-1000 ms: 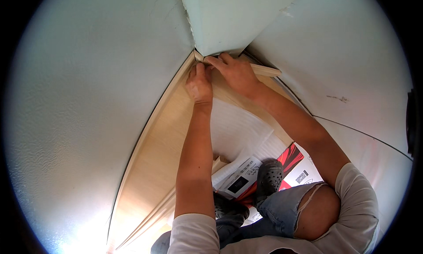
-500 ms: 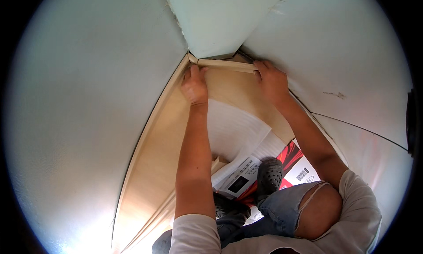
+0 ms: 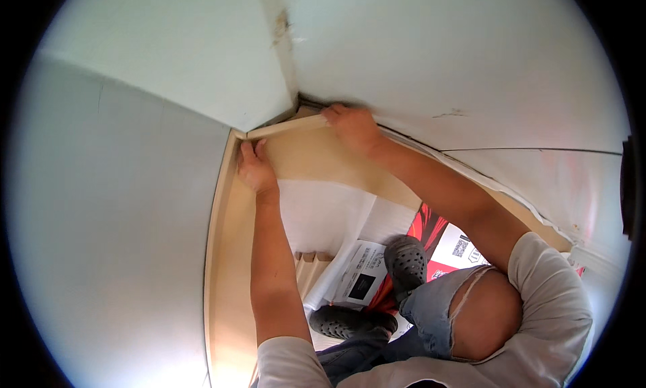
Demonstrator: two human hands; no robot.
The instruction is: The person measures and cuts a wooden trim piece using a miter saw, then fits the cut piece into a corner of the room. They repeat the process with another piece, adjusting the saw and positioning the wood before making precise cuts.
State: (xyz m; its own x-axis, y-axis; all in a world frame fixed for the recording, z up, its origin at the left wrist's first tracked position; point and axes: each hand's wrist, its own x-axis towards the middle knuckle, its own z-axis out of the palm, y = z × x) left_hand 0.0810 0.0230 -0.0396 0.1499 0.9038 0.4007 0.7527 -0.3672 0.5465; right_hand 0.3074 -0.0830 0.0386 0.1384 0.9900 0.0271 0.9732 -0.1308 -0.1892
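A pale wooden strip (image 3: 291, 126) runs along the short far edge of a light wood panel (image 3: 303, 152), between two walls. At its left end, by the corner joint, my left hand (image 3: 256, 170) is closed with bent fingertips against the wood and the thumb beside them. My right hand (image 3: 353, 127) grips the strip's right end, fingers over its upper edge. A long wooden side strip (image 3: 214, 253) meets the far strip at the corner beside my left hand. The fingertips of both hands are partly hidden.
Pale walls (image 3: 121, 206) close in around the wood. White foam sheeting (image 3: 319, 213) lies below my arms, next to short wood pieces (image 3: 308, 270). My dark clogs (image 3: 406, 261) rest near printed red and white cardboard (image 3: 447, 247).
The view has turned, so the corner and both hands now appear further left and lower. Both hands stay at the same ends of the far strip.
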